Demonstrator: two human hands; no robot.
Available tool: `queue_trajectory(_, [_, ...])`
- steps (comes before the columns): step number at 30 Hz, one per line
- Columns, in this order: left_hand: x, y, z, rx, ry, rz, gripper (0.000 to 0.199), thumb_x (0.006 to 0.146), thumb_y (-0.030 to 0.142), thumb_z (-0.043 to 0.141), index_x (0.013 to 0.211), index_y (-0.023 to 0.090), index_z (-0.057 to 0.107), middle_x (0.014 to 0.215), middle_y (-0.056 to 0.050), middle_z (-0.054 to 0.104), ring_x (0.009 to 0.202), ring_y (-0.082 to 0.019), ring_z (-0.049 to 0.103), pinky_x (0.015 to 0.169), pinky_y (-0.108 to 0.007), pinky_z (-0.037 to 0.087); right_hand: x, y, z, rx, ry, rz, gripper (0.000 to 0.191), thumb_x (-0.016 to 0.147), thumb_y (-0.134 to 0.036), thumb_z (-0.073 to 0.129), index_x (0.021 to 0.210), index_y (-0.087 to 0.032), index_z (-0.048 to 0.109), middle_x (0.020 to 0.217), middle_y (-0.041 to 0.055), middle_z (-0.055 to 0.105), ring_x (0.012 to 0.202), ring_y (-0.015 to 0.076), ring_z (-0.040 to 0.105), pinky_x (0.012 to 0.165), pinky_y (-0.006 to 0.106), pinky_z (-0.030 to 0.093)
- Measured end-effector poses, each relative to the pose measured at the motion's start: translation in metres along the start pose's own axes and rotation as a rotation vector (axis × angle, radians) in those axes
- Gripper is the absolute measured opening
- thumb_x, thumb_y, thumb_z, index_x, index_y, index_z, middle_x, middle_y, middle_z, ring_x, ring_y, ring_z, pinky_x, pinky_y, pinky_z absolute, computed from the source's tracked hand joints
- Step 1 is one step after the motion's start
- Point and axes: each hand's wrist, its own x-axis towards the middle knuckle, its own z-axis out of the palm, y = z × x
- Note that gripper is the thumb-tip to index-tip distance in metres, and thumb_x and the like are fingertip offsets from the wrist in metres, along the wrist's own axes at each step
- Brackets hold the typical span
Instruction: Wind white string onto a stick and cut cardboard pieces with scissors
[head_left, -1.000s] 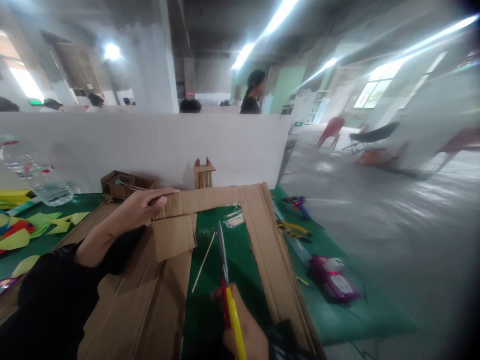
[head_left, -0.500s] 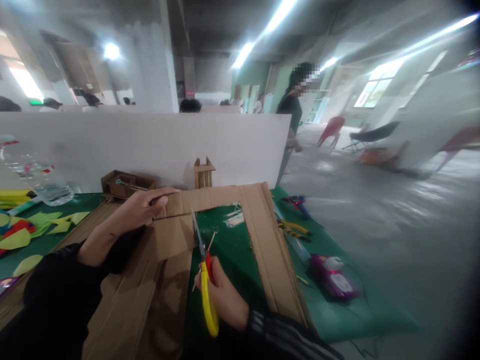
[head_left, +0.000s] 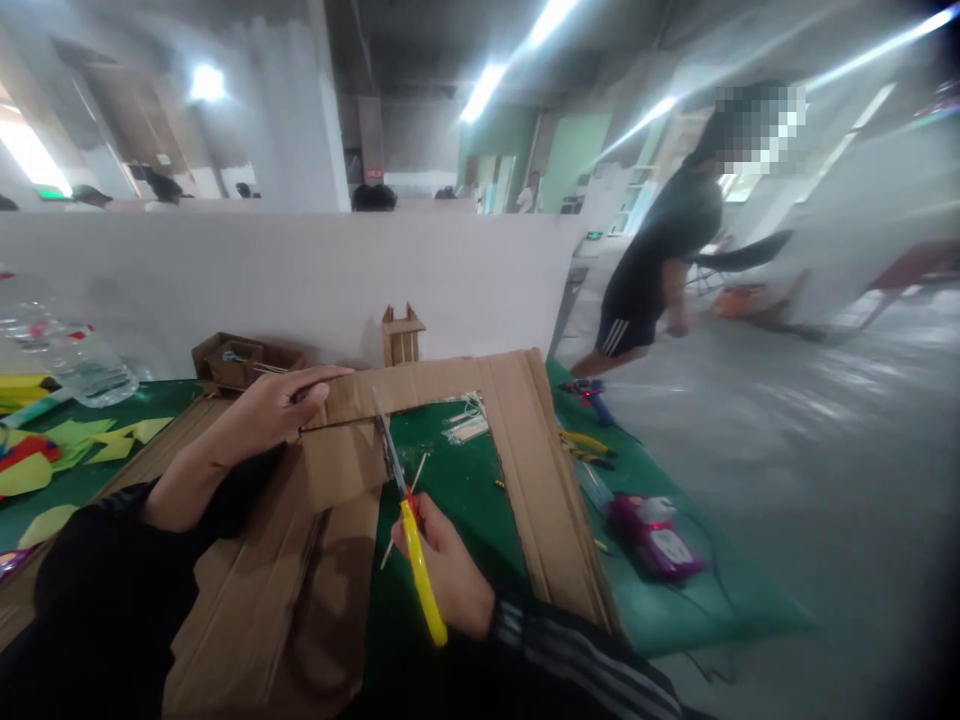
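My left hand [head_left: 281,405] pinches the left end of a flat cardboard piece [head_left: 442,380], thumb and fingers closed on it. That piece has an L shape, with a long arm running down to the right. Closed round the yellow and red handles of a pair of scissors [head_left: 422,575] is my right hand [head_left: 450,575]. The scissor blades point up and away, their tips at the cardboard's upper strip. A thin wooden stick [head_left: 420,472] shows beside the right hand. Below the strip hangs a smaller cardboard flap [head_left: 343,465].
A cardboard box [head_left: 247,362] and a small cardboard tower [head_left: 403,338] stand before the white partition [head_left: 450,280]. Plastic bottles [head_left: 94,370] and paper scraps [head_left: 71,445] lie left. On the right are pliers [head_left: 589,447], a glue gun [head_left: 589,395] and a purple device [head_left: 656,535]. A person [head_left: 660,240] walks beyond.
The scissors have closed further, their blades now nearly together against the cardboard strip. My left hand keeps its hold. The person in the background has moved right and nearer.
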Motion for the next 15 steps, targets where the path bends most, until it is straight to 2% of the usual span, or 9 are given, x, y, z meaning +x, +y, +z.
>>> queue_trajectory(6, [-0.0015,0.0015,-0.0002,0.017,0.000,-0.009,0.049,0.091,0.048,0.038,0.134,0.028,0.054,0.101,-0.001,0.072,0.078,-0.021,0.065,0.072,-0.027,0.047,0.0032,0.0053,0.0024,-0.072,0.004,0.001,0.044,0.077,-0.057,0.064,0.073,-0.021,0.038,0.064,-0.0082,0.033,0.054,0.0073,0.028,0.048,0.020,0.027])
queue_trajectory(12, [-0.0023,0.0036,0.0008,-0.035,0.005,-0.003,0.049,0.090,0.050,0.040,0.131,0.027,0.056,0.123,-0.003,0.066,0.101,-0.026,0.064,0.088,-0.031,0.048,0.0070,0.0072,0.0079,-0.051,0.022,-0.035,0.043,0.078,-0.057,0.061,0.072,-0.021,0.039,0.065,-0.0078,0.034,0.056,0.0073,0.030,0.049,0.019,0.028])
queue_trajectory(15, [-0.0031,0.0052,0.0011,-0.054,0.002,-0.009,0.052,0.090,0.051,0.038,0.131,0.026,0.056,0.128,-0.004,0.064,0.107,-0.027,0.063,0.091,-0.032,0.047,0.0087,0.0102,0.0096,-0.046,0.032,-0.053,0.042,0.077,-0.057,0.062,0.072,-0.021,0.039,0.065,-0.0077,0.034,0.056,0.0078,0.031,0.048,0.020,0.028])
